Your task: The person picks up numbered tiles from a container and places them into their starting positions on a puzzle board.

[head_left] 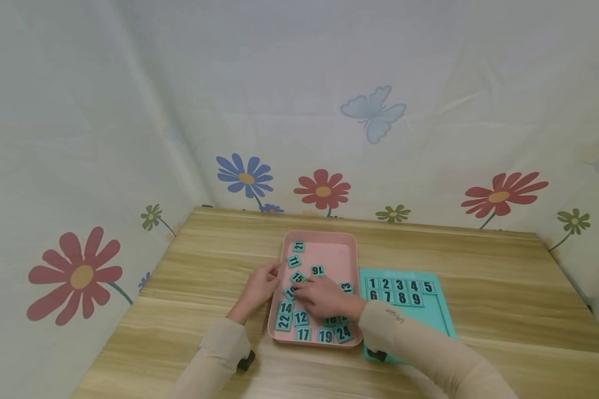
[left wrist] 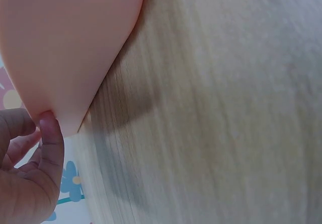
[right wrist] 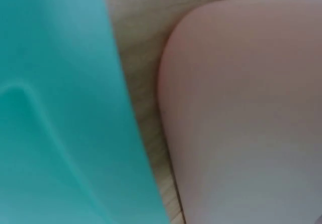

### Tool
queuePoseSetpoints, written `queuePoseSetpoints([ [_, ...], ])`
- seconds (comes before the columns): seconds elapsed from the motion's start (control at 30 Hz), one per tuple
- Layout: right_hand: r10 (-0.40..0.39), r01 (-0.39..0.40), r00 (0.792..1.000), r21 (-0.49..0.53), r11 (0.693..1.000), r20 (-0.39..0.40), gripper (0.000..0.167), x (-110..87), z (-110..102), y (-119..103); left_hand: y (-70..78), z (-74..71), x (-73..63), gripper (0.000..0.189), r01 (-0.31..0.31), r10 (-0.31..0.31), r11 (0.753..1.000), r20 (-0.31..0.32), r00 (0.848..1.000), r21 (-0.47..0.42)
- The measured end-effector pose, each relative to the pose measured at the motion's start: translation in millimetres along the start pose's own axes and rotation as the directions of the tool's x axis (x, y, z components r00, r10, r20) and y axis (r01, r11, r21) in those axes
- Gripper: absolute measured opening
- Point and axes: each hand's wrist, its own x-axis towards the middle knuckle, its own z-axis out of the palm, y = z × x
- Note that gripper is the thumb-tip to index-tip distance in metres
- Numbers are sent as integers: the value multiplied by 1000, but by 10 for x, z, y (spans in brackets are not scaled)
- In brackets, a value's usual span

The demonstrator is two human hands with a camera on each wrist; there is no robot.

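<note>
My left hand [head_left: 260, 288] pinches the left rim of the pink tray [head_left: 331, 250]; in the left wrist view its thumb [left wrist: 49, 128] presses the outer wall. Over the tray reaches my right hand [head_left: 324, 296], with curled fingertips on a teal number tile [head_left: 290, 292], its second digit partly covered. Beside that one lie tile 15 [head_left: 298, 277] and tile 14 [head_left: 286, 308]. Tile 16 [head_left: 318, 270] sits upside down just beyond the knuckles. The right hand hides some tiles beneath it. In the right wrist view only the tray's outer wall [right wrist: 241, 108] shows, not the fingers.
Right of the tray lies a teal board [head_left: 431, 318] with tiles 1 to 5 in its top row and 6 to 9 below; my right forearm [head_left: 419, 343] crosses its lower part. More loose tiles fill the tray's near end. A flowered curtain [head_left: 279, 111] hangs behind the wooden table [head_left: 509, 310].
</note>
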Motion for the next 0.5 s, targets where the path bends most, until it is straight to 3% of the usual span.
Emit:
queuePoseSetpoints([
  [0.23,29,-29,999,10,1000,-40,30,-41,-43,13,0,16,10,39,7,-7,1000,-4,1000,-7],
  [0.5,95,-93,995,82,992,-20,40,-82,-48,42,24,8,-4,40,30,-30,999,8,1000,-28],
])
